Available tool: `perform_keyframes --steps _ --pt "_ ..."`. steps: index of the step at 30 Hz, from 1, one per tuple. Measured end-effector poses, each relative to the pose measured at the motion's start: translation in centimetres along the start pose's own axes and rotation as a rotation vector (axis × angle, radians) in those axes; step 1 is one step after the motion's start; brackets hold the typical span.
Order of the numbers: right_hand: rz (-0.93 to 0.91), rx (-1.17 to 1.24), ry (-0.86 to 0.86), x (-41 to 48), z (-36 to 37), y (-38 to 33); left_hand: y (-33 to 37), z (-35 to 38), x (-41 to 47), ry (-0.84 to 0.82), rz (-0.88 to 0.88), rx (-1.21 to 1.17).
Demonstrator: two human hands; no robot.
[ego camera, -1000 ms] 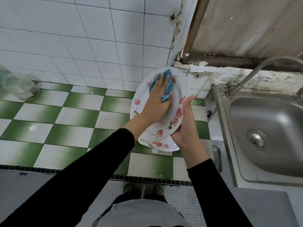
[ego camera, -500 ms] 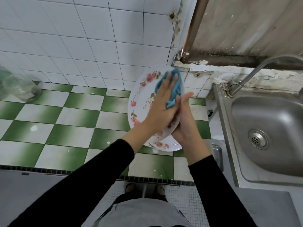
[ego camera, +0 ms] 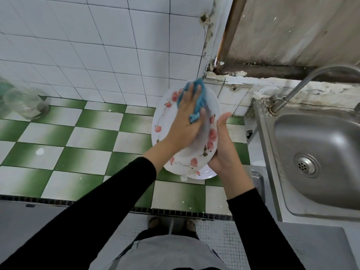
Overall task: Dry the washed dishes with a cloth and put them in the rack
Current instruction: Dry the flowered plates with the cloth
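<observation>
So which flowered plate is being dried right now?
The upper plate, tilted in the right hand, blue cloth on it; the lower plate lies on the counter.

Left hand (ego camera: pixel 186 119) lies flat with fingers (ego camera: pixel 191 95) straight, right hand (ego camera: pixel 224 147) cupped, thumb raised

the left hand (ego camera: pixel 185 121) is smeared with motion and covers most of the blue cloth (ego camera: pixel 200 94), which peeks out at its 12 and 3 o'clock. the right hand (ego camera: pixel 224 149) has its fingers lost behind the plate (ego camera: pixel 165 117). a second plate (ego camera: pixel 202 174) shows only a sliver at 6 o'clock. at the view's 9 o'clock a blurry glass jar (ego camera: pixel 25 102) is cut off; at 3 o'clock the edge clips the tap (ego camera: pixel 303 80) and sink (ego camera: pixel 321 152).
</observation>
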State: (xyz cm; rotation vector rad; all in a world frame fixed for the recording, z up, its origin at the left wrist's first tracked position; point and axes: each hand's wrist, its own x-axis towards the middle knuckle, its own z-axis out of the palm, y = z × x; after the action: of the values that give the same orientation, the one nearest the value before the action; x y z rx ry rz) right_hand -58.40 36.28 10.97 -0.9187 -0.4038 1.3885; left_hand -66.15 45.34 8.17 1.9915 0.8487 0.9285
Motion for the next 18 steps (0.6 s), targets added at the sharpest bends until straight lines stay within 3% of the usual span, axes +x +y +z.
perform_keyframes --steps 2,3,6,8,11,13,18 --pt "0.011 -0.025 -0.032 -0.3 0.0 0.3 -0.4 -0.7 1.3 0.106 -0.204 -0.06" --pt "0.008 -0.03 -0.028 -0.3 0.1 0.5 -0.1 -0.6 1.2 0.111 -0.213 -0.042" --pt "0.009 -0.039 0.013 0.0 0.2 0.5 1.0 0.5 -0.5 -0.024 0.06 0.076" --pt "0.023 -0.003 -0.003 0.0 -0.1 0.3 0.2 0.0 -0.5 -0.049 0.113 0.099" --pt "0.049 0.018 -0.033 -0.5 -0.5 0.4 -1.6 -1.6 0.8 0.081 -0.141 0.027" --pt "0.04 0.014 -0.049 -0.6 -0.5 0.6 -1.8 -1.8 0.8 0.112 -0.204 0.039" --pt "0.004 0.03 -0.017 -0.7 0.1 0.0 -0.9 -0.5 -0.5 -0.045 0.077 0.151"
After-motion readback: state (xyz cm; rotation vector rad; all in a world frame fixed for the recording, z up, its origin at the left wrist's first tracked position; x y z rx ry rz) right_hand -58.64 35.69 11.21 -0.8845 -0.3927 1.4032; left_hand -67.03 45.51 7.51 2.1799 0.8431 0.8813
